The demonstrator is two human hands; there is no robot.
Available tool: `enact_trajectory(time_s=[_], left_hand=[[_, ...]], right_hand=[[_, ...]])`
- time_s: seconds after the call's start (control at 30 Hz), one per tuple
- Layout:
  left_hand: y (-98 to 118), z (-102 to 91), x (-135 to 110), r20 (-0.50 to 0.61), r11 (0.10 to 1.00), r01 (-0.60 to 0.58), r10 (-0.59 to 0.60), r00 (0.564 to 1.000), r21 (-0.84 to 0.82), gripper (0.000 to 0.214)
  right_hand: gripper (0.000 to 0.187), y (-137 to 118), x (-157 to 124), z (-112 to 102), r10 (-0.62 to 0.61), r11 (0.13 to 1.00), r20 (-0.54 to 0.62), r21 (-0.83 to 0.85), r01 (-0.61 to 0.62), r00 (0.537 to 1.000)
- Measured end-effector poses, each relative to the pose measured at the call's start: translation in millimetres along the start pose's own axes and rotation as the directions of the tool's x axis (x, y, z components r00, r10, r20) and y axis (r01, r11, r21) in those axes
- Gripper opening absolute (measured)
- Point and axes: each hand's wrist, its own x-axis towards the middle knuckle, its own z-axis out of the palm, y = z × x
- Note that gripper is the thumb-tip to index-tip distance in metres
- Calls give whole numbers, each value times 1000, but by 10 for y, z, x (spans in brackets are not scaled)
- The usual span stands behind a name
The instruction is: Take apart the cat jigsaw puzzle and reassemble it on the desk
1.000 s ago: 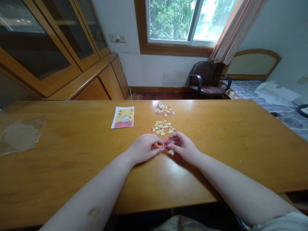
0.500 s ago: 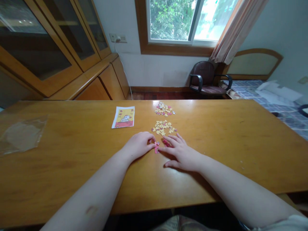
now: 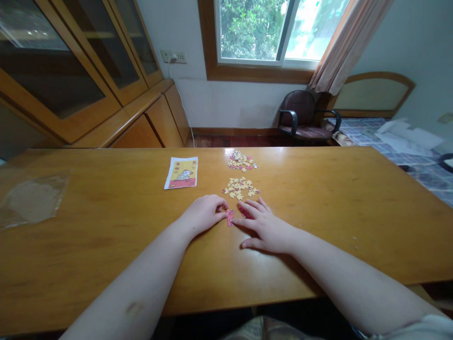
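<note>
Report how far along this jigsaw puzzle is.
Done: the pieces are sorted into a yellow pile and a pink-mixed pile. In hand: a small joined pink strip between the left hand and right hand. Remaining: most pieces lie loose, with the picture card beside them.

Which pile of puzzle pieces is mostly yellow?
The middle pile, just beyond the left hand and right hand. The far pile is pinker, and the pink pieces lie between the hands.

Hands now apart, puzzle pieces between
</note>
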Motion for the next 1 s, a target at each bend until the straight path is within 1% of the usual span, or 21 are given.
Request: enact_trajectory(time_s=[0.3,0.57,0.77,0.83,0.9,1.0], left_hand=[[-15,6,-7,-13,999,-41,41,999,-15,22],[-10,27,9,-13,1000,-28,29,1000,9,16],[29,15,11,-16,999,-43,44,999,27,16],[32,16,9,-36,998,-63,64,997,16,18],[31,17,4,-52,994,-108,108,993,-1,20],[34,12,-11,-39,987,-160,160,986,-4,22]], right_hand=[[70,-4,-5,2,7,1000,-2,6,-7,1000],[71,-8,-1,5,5,1000,-3,0,-5,1000],[71,-15,2,3,7,1000,4,2,-7,1000],[72,-16,4,3,7,1000,6,2,-7,1000],[72,-18,6,0,7,1000,9,3,-7,1000],[72,-23,8,-6,9,1000,15,8,-10,1000]])
